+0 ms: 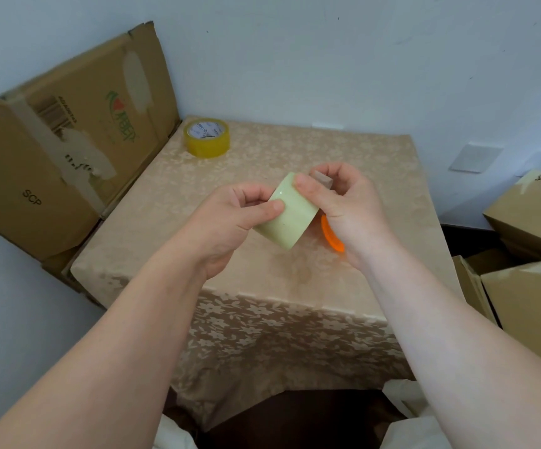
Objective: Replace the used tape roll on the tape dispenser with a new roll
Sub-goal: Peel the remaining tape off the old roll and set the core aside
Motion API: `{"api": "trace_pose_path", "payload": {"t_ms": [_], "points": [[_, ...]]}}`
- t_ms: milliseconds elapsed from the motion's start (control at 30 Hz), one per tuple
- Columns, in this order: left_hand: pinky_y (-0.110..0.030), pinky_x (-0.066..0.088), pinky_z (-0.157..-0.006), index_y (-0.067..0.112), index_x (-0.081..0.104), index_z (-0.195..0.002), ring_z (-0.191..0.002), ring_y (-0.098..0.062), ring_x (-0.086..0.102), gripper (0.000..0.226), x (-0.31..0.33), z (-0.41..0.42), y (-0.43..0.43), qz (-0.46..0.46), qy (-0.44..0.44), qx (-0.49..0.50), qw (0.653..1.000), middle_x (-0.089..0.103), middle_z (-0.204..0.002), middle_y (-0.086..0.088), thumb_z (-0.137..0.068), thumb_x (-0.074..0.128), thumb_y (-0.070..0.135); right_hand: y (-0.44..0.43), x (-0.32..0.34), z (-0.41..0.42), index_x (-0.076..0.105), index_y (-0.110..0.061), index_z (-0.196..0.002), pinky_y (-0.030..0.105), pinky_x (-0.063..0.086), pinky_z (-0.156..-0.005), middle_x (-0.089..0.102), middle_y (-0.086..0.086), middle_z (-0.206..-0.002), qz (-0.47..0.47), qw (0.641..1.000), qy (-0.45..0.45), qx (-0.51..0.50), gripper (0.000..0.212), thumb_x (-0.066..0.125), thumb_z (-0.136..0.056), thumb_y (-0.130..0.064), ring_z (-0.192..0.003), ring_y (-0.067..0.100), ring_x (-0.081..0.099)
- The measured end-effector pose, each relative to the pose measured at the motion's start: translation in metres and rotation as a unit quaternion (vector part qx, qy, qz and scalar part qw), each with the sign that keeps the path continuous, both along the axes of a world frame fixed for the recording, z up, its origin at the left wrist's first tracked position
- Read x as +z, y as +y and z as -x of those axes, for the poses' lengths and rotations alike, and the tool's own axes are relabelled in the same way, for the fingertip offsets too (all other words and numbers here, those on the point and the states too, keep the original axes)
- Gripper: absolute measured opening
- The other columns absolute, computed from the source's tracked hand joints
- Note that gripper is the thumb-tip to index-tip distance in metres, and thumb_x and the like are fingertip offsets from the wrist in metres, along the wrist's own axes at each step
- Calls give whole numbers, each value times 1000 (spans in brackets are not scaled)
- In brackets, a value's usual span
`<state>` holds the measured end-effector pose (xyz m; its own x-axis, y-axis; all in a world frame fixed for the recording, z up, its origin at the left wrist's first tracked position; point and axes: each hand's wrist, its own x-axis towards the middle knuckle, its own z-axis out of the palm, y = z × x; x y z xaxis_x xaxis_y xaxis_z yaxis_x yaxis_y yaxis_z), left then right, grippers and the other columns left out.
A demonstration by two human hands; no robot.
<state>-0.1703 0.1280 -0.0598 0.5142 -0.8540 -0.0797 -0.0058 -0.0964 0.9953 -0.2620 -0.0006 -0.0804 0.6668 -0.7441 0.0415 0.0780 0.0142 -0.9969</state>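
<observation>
Both my hands hold a pale green-white tape roll (290, 215) above the middle of the table. My left hand (230, 218) pinches its near rim with thumb and fingers. My right hand (346, 202) grips its far side, index finger on top. An orange plastic piece (330, 236), likely part of the tape dispenser, shows under my right palm; most of it is hidden. A brown cardboard-like bit (322, 180) sticks out behind my right fingers. A yellow tape roll (207, 137) lies flat at the table's far left corner.
The table wears a beige floral cloth (262, 335). Flattened cardboard boxes (68, 134) lean against the wall at the left. More brown boxes (531, 241) are stacked at the right. A white wall stands behind.
</observation>
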Motion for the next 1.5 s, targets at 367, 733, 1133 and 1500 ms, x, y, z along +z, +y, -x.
{"api": "trace_pose_path", "payload": {"t_ms": [367, 733, 1133, 1500], "points": [[-42, 30, -104, 23, 70, -75, -87, -13, 50, 9, 0, 0, 3, -10, 28, -8, 1000, 66, -78, 9, -74, 62, 26, -6, 0, 5, 63, -23, -85, 40, 52, -74, 67, -1, -86, -57, 998, 22, 15, 16, 68, -80, -36, -81, 19, 64], [-53, 30, -104, 30, 69, -90, -104, -9, 59, 13, -1, 1, 0, -35, 56, -9, 998, 70, -87, 15, -80, 64, 24, 6, 1, 5, 56, -33, -111, 40, 57, -81, 66, -4, -111, -32, 996, 54, 62, 57, 82, -61, -39, -101, 18, 66], [-30, 55, -84, 15, 65, -94, -80, -10, 66, 23, -5, 2, -3, 63, 122, -43, 990, 71, -84, 2, -71, 62, 13, 7, 6, 5, 64, -26, -101, 44, 54, -82, 67, 4, -104, -32, 998, 18, 49, 38, 72, -67, -40, -90, 21, 66], [-30, 53, -87, 9, 64, -99, -83, -12, 66, 23, -7, 2, -3, 70, 129, -51, 988, 71, -88, -2, -77, 63, 6, 2, 9, 7, 65, -26, -81, 37, 45, -71, 64, -2, -83, -87, 995, -2, 39, 6, 61, -86, -28, -82, 19, 59]]}}
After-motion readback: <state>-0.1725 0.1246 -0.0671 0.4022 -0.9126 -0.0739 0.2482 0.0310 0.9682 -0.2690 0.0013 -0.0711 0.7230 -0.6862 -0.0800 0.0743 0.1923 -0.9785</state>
